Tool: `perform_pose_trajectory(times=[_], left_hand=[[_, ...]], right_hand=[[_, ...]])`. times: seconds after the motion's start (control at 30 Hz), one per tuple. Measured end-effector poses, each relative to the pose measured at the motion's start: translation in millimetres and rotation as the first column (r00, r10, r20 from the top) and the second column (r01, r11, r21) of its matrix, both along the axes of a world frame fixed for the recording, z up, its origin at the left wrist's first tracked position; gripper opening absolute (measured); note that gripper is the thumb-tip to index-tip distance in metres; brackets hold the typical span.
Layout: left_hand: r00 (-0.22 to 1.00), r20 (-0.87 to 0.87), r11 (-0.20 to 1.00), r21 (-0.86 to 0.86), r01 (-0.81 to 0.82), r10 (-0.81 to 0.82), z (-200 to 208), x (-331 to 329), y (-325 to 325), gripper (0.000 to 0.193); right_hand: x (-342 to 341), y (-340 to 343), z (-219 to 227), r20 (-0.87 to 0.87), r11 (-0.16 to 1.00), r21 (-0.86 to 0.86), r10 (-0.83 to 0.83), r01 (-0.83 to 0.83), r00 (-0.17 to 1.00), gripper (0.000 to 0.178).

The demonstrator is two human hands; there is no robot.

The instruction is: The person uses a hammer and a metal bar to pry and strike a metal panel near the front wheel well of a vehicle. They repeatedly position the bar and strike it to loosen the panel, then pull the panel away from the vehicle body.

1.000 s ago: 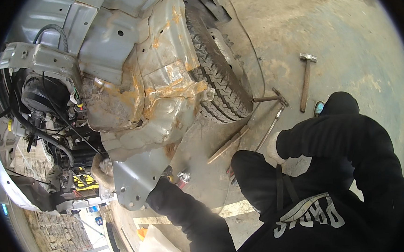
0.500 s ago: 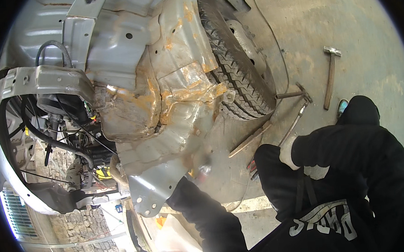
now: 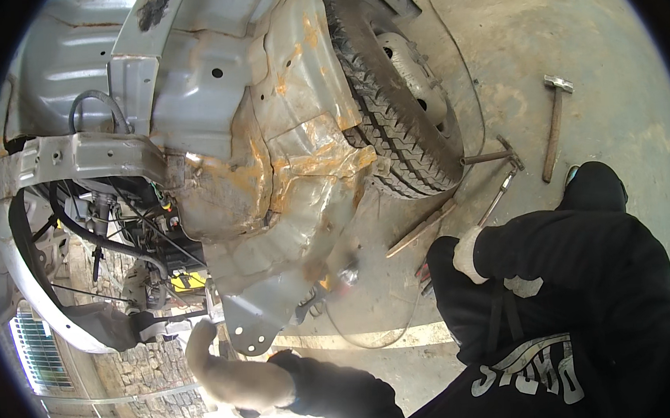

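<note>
My left hand (image 3: 242,380), in a pale glove, is below the holed corner of a bent grey metal panel (image 3: 256,308) on a vehicle body. Its fingertips point up toward the end of a front frame bar; motion smears the fingers. My right hand (image 3: 470,255), also gloved, lies over my bent knee with nothing visible in it. Just beyond it, a thin metal rod tool (image 3: 497,199) lies on the floor. Rust and orange-brown patches mark the crumpled inner panel (image 3: 270,175) above.
A tyre (image 3: 408,138) stands beside the panel. On the floor lie a long-handled hammer (image 3: 555,127), a second hammer (image 3: 494,156), a wooden strip (image 3: 422,228) and a cable (image 3: 455,37). Hoses (image 3: 104,241) and wiring fill the open front. A blurred shiny object (image 3: 347,275) sits near the panel.
My left hand has come down from behind the panel's edge to below its corner, showing more of the glove. My right hand stays on the knee. The view has shifted slightly.
</note>
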State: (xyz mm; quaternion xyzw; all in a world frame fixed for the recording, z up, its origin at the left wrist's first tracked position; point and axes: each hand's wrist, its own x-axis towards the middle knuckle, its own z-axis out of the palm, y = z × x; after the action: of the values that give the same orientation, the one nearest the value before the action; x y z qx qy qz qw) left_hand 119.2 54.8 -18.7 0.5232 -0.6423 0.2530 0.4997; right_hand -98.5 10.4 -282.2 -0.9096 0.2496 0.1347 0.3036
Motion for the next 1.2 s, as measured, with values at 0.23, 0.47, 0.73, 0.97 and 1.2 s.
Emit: perform_pose_trajectory(times=[0.23, 0.47, 0.73, 0.97, 1.2], left_hand=[[0.931, 0.011, 0.928, -0.088, -0.363, 0.366, -2.4, -45.3, -33.8, 0.021], [0.952, -0.181, 0.964, -0.057, -0.259, 0.245, -3.2, -44.0, -36.0, 0.028], [0.946, -0.262, 0.981, 0.024, -0.193, 0.193, -7.4, -49.1, -27.5, 0.038], [0.979, 0.06, 0.98, 0.011, 0.196, -0.197, -4.6, 3.7, -23.1, 0.048], [0.998, -0.046, 0.999, 0.033, -0.04, 0.042, 2.0, 52.3, -63.3, 0.052]], right_hand=[[-2.5, -16.1, -1.1, -0.001, 0.992, -0.001, -0.13, 0.13, 0.992, 0.029], [2.2, -13.8, -0.7, -0.055, 0.997, 0.049, -0.052, 0.054, 0.997, 0.029], [0.0, -6.6, -4.9, -0.079, 0.998, 0.034, -0.052, 0.055, 0.996, 0.029], [-1.3, -9.7, -2.9, -0.039, 0.997, -0.022, -0.078, 0.078, 0.996, 0.031], [-22.8, -12.6, -1.5, 0.004, 0.979, -0.053, -0.198, 0.198, 0.98, 0.028]])
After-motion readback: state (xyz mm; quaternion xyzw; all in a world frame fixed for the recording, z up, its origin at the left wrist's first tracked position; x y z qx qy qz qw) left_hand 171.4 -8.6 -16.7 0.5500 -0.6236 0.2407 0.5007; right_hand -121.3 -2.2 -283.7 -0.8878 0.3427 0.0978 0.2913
